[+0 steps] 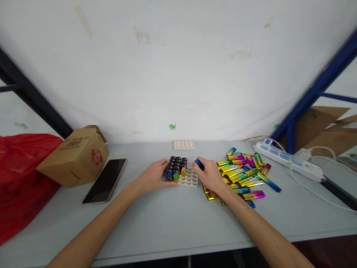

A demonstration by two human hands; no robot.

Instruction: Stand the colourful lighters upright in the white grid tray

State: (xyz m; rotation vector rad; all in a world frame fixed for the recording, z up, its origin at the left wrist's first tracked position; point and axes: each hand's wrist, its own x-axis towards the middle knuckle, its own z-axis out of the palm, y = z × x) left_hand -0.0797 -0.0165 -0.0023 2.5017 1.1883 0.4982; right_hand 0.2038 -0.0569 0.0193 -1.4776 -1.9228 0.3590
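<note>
Several black-topped lighters with shiny coloured bodies stand upright in the left part of a white tray with round pockets. My left hand curves round the tray's left end, thumb along the near side and fingers at the far side, steadying it. Just right of the tray, my right hand pinches a dark blue lighter, its end poking out toward the tray. Close to that hand lies a loose pile of metallic lighters in gold, blue, pink and green; my right wrist covers part of it.
Against the wall sits a second white tray. At left are a dark phone, a cardboard box and a red plastic bag. A white power strip with cables runs along the right side, near a blue frame post.
</note>
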